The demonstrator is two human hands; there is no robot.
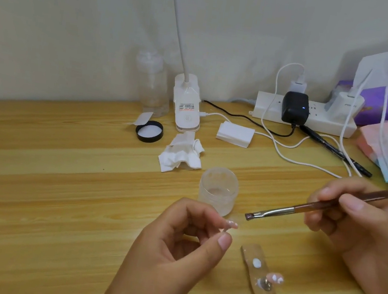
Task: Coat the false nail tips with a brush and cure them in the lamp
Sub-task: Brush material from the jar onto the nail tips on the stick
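Observation:
My left hand (174,250) pinches a small pink false nail tip (231,224) on a clear stand between thumb and fingers. My right hand (360,225) grips a brown-handled brush (303,207); its dark bristle end hovers just right of the held tip, not touching it. An open clear jar of gel (218,190) stands just behind the left fingers. A clear strip (261,284) lying at the lower right carries several more nail tips and a white blob.
On the wooden table: a black jar lid (149,131), crumpled wipes (182,156), a stack of white pads (235,133), a white clip lamp (186,101), a clear pump bottle (153,84), and a power strip (305,114) with cables. Bags lie at far right.

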